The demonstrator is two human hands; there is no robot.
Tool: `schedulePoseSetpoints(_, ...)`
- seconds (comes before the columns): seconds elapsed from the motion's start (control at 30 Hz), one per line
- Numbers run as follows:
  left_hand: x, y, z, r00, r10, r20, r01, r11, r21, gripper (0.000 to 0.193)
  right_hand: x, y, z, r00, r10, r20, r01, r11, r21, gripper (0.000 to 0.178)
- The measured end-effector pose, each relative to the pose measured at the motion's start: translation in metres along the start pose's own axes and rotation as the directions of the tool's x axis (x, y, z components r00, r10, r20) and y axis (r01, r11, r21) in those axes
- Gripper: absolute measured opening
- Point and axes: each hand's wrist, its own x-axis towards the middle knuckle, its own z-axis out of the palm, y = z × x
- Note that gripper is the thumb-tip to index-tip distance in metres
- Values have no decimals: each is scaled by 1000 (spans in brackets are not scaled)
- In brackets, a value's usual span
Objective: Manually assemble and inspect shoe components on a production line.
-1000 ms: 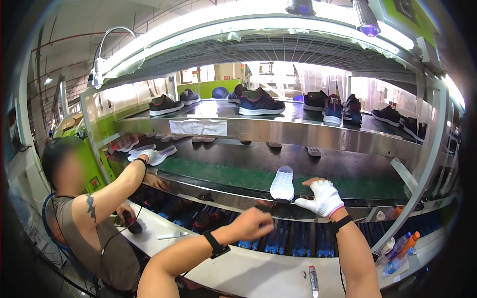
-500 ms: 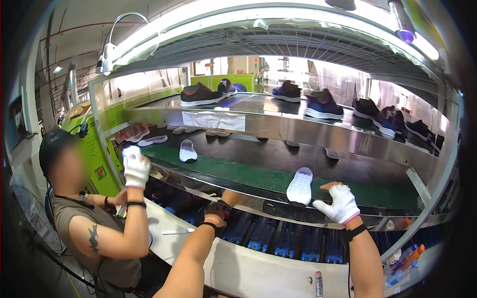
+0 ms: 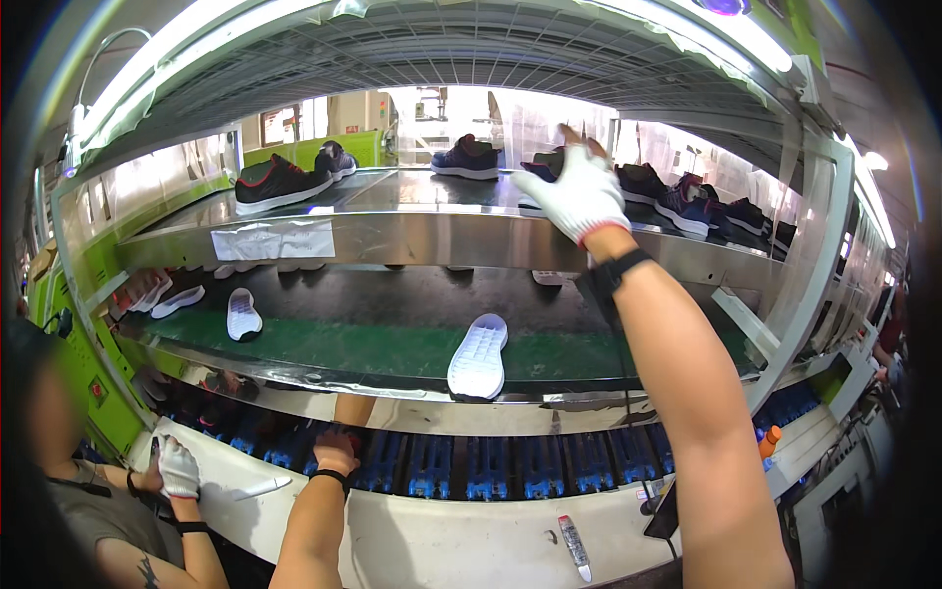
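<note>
My gloved right hand (image 3: 581,196) spreads open in front of one dark shoe (image 3: 546,162) at 1 o'clock — hiding its toe and long axis. My left hand (image 3: 337,455), at 7, curls — its grip I can't tell. One white sole (image 3: 478,356), at 6, stretches 1-to-7.

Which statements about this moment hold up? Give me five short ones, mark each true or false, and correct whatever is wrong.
1. The right hand is gloved. True.
2. Both hands are gloved. False: the left hand is bare.
3. A silver tube with a red end lies on the white worktop. True.
4. The right hand rests on the worktop. False: it is raised at the upper shelf, before a dark sneaker.
5. A white shoe sole lies on the green strip. True.
</note>
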Motion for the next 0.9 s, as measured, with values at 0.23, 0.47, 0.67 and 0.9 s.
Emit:
schedulePoseSetpoints(0.23,14,0,-6,998,25,64,-25,1000,9,79,37,28,2,994,71,78,-74,996,46,82)
schedulePoseSetpoints(0.47,29,-10,-11,978,180,105,-174,983,-58,72,51,167,-10,948,220,-231,-66,845,531,58)
schedulePoseSetpoints(0.67,40,-23,0,986,155,57,-152,987,-59,62,70,219,4,974,11,-226,60,950,305,34)
schedulePoseSetpoints(0.9,-3,-9,-28,962,266,-62,-273,944,-184,45,59,234,-6,867,-420,-268,400,907,-128,33)
